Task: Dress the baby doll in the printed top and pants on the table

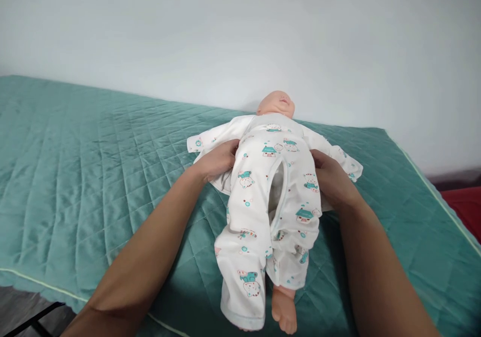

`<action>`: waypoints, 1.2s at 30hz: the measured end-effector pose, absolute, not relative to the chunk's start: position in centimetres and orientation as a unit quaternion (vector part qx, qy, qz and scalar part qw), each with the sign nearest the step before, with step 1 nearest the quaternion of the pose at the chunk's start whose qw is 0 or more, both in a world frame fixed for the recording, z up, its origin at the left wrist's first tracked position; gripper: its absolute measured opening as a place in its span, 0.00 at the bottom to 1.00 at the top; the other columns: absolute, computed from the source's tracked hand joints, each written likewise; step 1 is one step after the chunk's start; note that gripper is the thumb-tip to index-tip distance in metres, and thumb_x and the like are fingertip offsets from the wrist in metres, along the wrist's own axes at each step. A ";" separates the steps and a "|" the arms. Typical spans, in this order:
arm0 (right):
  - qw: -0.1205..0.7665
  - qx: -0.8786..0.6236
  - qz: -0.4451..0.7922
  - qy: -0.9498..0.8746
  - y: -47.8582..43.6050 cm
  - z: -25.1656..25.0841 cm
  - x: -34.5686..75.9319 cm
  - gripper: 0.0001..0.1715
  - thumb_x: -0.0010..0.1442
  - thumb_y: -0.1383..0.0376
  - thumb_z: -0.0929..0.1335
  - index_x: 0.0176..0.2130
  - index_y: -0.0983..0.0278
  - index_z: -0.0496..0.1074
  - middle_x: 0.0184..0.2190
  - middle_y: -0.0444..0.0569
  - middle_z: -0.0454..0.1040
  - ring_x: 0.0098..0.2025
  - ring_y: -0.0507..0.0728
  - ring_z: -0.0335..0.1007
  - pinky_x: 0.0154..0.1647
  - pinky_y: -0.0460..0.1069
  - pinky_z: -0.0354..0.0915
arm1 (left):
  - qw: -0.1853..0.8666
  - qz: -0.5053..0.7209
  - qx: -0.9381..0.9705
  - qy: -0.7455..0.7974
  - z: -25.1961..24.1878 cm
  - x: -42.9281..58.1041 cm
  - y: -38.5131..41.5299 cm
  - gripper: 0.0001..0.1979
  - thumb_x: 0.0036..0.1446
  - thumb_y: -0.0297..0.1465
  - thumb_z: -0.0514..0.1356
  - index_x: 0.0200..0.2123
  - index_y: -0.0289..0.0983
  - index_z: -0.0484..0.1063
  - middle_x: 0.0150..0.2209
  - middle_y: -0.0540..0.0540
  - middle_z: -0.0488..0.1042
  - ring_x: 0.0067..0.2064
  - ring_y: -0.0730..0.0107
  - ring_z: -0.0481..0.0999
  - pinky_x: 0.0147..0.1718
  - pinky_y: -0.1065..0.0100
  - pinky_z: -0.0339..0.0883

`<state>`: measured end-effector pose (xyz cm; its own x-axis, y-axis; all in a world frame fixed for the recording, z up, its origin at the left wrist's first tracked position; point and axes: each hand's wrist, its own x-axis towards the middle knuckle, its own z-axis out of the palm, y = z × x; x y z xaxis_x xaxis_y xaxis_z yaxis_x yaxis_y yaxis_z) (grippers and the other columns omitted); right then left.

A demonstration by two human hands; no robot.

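A baby doll (276,103) lies on its back, head toward the wall, one bare foot (284,309) showing below a trouser leg. Printed white open-crotch baby pants (248,191) cover its legs and reach up its torso. A matching white baby shirt (221,132) spreads out to both sides, sleeves outward. My left hand (220,160) is closed at the left side of the pants, fingertips partly tucked behind the cloth. On the opposite side my right hand (332,179) grips the pants' edge, its fingers mostly hidden between pants and shirt.
A green quilted cover (93,176) with pale edging lies under the doll. Behind it rises a plain light wall (188,36). Something red (464,209) stands beyond the right edge. A dark metal bar (37,322) shows at lower left.
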<state>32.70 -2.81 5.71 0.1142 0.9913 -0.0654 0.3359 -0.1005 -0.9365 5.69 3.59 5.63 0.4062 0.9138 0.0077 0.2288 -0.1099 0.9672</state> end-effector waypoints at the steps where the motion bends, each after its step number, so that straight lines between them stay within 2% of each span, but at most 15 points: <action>1: 0.417 -0.620 0.410 -0.523 -2.9 5.7 32.7 0.16 0.52 0.60 0.73 0.42 0.61 0.78 0.41 0.48 0.82 0.44 0.63 0.77 0.42 0.52 0.72 | 0.535 0.331 0.662 0.407 5.6 5.8 3.5 0.08 0.48 0.27 0.63 0.35 0.37 0.76 0.39 0.45 0.81 0.45 0.59 0.77 0.46 0.61 0.71; 4: 0.437 -0.607 0.423 -0.512 -3.0 5.9 32.6 0.15 0.50 0.61 0.74 0.40 0.60 0.77 0.41 0.47 0.82 0.45 0.63 0.77 0.42 0.53 0.73 | 0.586 0.324 0.641 0.375 5.9 6.1 2.9 0.10 0.51 0.28 0.62 0.39 0.38 0.77 0.40 0.44 0.81 0.46 0.58 0.77 0.46 0.61 0.72; 9: 0.454 -0.609 0.424 -0.494 -3.1 6.3 32.1 0.15 0.49 0.62 0.73 0.39 0.60 0.76 0.43 0.47 0.82 0.49 0.65 0.77 0.46 0.55 0.73 | 0.607 0.323 0.594 0.418 6.5 6.7 1.9 0.10 0.47 0.28 0.65 0.36 0.36 0.77 0.31 0.45 0.79 0.41 0.56 0.78 0.40 0.60 0.73; 14: 0.474 -0.584 0.456 -0.475 -3.0 6.3 31.5 0.21 0.48 0.58 0.74 0.43 0.59 0.77 0.47 0.49 0.82 0.51 0.66 0.77 0.48 0.57 0.74 | 0.652 0.360 0.539 0.393 5.3 7.2 2.2 0.10 0.47 0.31 0.68 0.34 0.36 0.76 0.31 0.45 0.79 0.40 0.58 0.79 0.41 0.59 0.73; 19: 0.474 -0.563 0.480 -0.478 -2.9 6.2 31.2 0.26 0.46 0.56 0.77 0.46 0.60 0.78 0.45 0.50 0.83 0.48 0.66 0.78 0.46 0.57 0.75 | 0.684 0.391 0.489 0.375 4.7 7.3 2.3 0.11 0.47 0.34 0.71 0.32 0.36 0.75 0.26 0.49 0.76 0.35 0.62 0.76 0.35 0.63 0.71; 25: 0.389 -0.585 0.500 -0.506 -2.8 6.6 31.7 0.30 0.46 0.61 0.76 0.51 0.59 0.78 0.42 0.51 0.84 0.45 0.66 0.78 0.43 0.58 0.75 | 0.679 0.428 0.468 0.370 4.7 7.3 2.1 0.13 0.45 0.34 0.73 0.34 0.36 0.77 0.31 0.47 0.80 0.38 0.62 0.76 0.37 0.65 0.70; 27: 0.375 -0.603 0.487 -0.508 -2.9 6.9 31.9 0.30 0.45 0.63 0.76 0.50 0.59 0.79 0.41 0.52 0.84 0.45 0.66 0.78 0.42 0.58 0.75 | 0.681 0.425 0.470 0.367 4.4 7.3 2.2 0.13 0.46 0.34 0.72 0.34 0.36 0.77 0.32 0.47 0.80 0.37 0.63 0.77 0.36 0.65 0.71; 31: 0.379 -0.594 0.480 -0.522 -3.0 7.0 31.8 0.25 0.44 0.64 0.76 0.45 0.58 0.81 0.42 0.51 0.84 0.48 0.69 0.78 0.44 0.59 0.75 | 0.688 0.411 0.477 0.360 3.9 7.2 2.6 0.14 0.49 0.36 0.70 0.38 0.36 0.77 0.33 0.46 0.80 0.36 0.63 0.78 0.35 0.64 0.73; 36: 0.386 -0.580 0.499 -0.515 -3.0 6.4 31.8 0.24 0.44 0.63 0.76 0.45 0.57 0.82 0.42 0.49 0.84 0.49 0.71 0.78 0.45 0.60 0.75 | 0.678 0.421 0.484 0.359 4.0 7.2 2.6 0.16 0.50 0.37 0.68 0.41 0.36 0.77 0.36 0.45 0.82 0.41 0.59 0.80 0.40 0.62 0.75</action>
<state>31.76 -3.04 6.44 -0.0286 0.9830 -0.1813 0.2113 -0.1713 -0.9623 7.20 2.56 4.04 0.3872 0.9186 -0.0795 -0.2227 0.1768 0.9587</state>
